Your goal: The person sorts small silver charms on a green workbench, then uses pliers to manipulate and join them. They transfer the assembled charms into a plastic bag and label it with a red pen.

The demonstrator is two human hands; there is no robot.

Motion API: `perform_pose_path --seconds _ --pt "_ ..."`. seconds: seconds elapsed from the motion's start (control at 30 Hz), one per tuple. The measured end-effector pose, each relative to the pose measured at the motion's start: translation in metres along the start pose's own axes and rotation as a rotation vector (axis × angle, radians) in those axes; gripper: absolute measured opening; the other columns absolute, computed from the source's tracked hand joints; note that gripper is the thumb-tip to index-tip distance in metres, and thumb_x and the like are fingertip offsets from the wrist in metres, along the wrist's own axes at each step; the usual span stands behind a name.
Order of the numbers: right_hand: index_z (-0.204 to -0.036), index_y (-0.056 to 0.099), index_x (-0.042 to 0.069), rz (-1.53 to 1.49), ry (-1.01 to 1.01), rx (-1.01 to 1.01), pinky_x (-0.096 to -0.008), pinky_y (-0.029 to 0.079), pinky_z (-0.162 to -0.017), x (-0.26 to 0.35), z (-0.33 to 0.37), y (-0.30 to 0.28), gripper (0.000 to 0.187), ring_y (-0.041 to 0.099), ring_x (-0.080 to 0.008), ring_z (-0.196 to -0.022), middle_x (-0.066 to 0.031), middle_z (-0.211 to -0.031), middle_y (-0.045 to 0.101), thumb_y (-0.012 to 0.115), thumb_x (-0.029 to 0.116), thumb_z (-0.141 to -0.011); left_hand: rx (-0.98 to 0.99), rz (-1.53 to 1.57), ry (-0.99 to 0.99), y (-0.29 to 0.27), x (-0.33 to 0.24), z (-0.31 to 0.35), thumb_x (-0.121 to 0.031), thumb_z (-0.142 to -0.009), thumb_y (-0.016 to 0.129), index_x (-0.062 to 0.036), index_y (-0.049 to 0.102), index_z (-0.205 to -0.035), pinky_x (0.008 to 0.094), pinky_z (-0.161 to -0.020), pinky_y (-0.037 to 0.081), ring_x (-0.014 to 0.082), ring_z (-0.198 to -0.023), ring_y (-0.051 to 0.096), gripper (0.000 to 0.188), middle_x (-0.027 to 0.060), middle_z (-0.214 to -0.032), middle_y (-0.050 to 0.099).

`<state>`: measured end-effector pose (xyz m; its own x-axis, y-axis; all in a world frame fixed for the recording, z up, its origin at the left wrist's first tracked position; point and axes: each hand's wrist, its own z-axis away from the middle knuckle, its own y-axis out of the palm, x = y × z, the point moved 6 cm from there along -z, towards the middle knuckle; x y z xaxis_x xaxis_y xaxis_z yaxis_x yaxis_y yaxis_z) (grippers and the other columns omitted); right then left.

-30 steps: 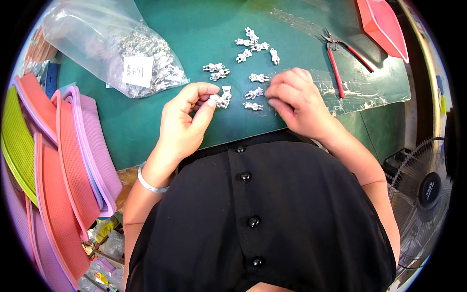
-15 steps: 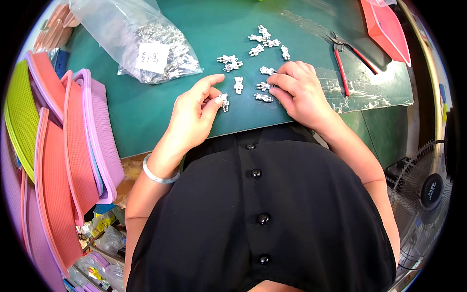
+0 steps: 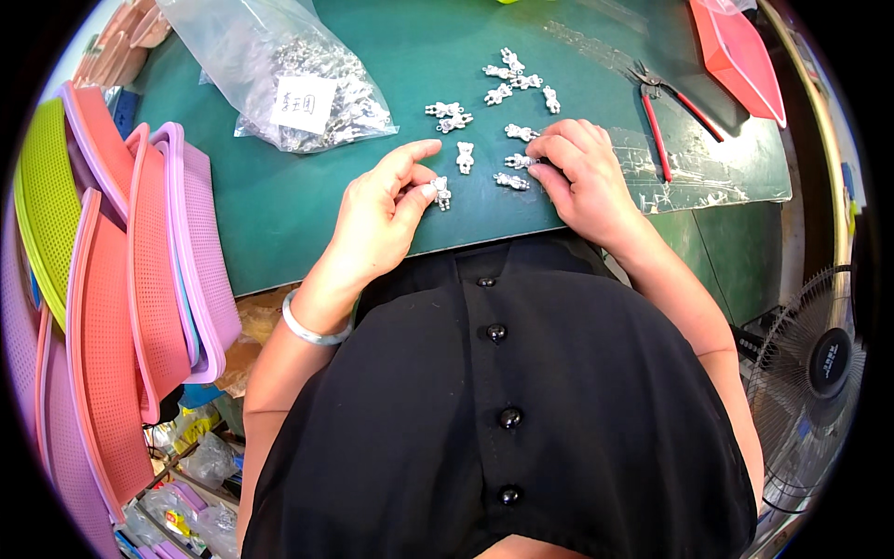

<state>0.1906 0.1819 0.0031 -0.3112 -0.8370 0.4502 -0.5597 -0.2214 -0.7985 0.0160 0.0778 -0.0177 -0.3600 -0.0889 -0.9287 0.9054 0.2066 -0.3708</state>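
Observation:
My left hand (image 3: 383, 207) rests on the green table (image 3: 307, 224) with its index finger stretched out. Its thumb and a bent finger pinch the edge of a small silver bear-shaped charm (image 3: 442, 194). Across from it, my right hand (image 3: 582, 177) has thumb and fingertips closed on the end of another bear charm (image 3: 518, 161). Right by those fingers lie two more, an upper charm (image 3: 521, 132) and a lower charm (image 3: 511, 181). Between my hands is a single charm (image 3: 465, 157); a touching pair (image 3: 449, 115) lies just beyond it.
Several charms (image 3: 510, 74) are grouped farther back. A clear bag (image 3: 358, 102) full of silver pieces lies back left. Red-handled cutting pliers (image 3: 655, 130) and a red tray (image 3: 745, 70) are at the right. Stacked plastic baskets (image 3: 112, 326) crowd the left; a fan (image 3: 801, 373) stands at right.
The whole view has shifted a little, so the table things appear slightly farther right. Both hands keep nearly the same places beside the same charms.

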Motion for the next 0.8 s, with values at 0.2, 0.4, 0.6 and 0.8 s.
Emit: perform_pose_path --seconds 0.2,0.4,0.6,0.8 --pt "-0.087 0.059 0.006 -0.031 0.002 -0.002 -0.0367 0.038 -0.079 0.000 0.000 -0.001 0.015 0.051 -0.0259 -0.086 -0.0053 -0.087 0.057 0.064 0.004 -0.073 0.028 0.047 -0.035 0.002 0.000 0.003 0.001 -0.085 0.055 -0.0002 0.054 -0.117 0.0206 -0.071 0.044 0.0064 -0.077 0.054 0.032 0.0027 -0.086 0.062" --pt "-0.089 0.059 0.006 -0.041 0.023 0.013 -0.0374 0.039 -0.080 -0.005 0.001 -0.007 0.017 0.052 -0.0266 -0.087 -0.0060 -0.089 0.057 0.064 0.005 -0.073 0.082 0.614 -0.275 0.006 0.002 -0.001 -0.003 -0.088 0.054 0.0029 0.057 -0.110 0.0236 -0.076 0.049 0.0130 -0.088 0.060 0.023 0.0056 -0.093 0.062" --pt "-0.103 0.058 0.006 0.264 0.067 -0.211 -0.0398 0.038 -0.091 -0.035 0.005 -0.058 0.035 0.050 -0.0335 -0.104 -0.0144 -0.107 0.055 0.069 0.012 -0.070 0.160 1.149 -0.321 0.011 0.000 -0.004 -0.005 -0.090 0.048 0.0055 0.051 -0.112 0.0299 -0.078 0.054 0.0231 -0.089 0.063 0.024 0.0099 -0.089 0.060" --pt "-0.141 0.029 0.011 0.582 0.595 0.166 -0.0535 0.015 -0.107 -0.150 0.035 -0.087 0.094 0.019 -0.0373 -0.135 -0.0210 -0.143 0.028 0.062 0.061 -0.069 0.181 1.251 -0.301 0.019 -0.012 -0.013 -0.005 -0.090 0.048 0.0093 0.052 -0.114 0.0254 -0.077 0.052 0.0196 -0.088 0.062 0.028 0.0108 -0.091 0.062"
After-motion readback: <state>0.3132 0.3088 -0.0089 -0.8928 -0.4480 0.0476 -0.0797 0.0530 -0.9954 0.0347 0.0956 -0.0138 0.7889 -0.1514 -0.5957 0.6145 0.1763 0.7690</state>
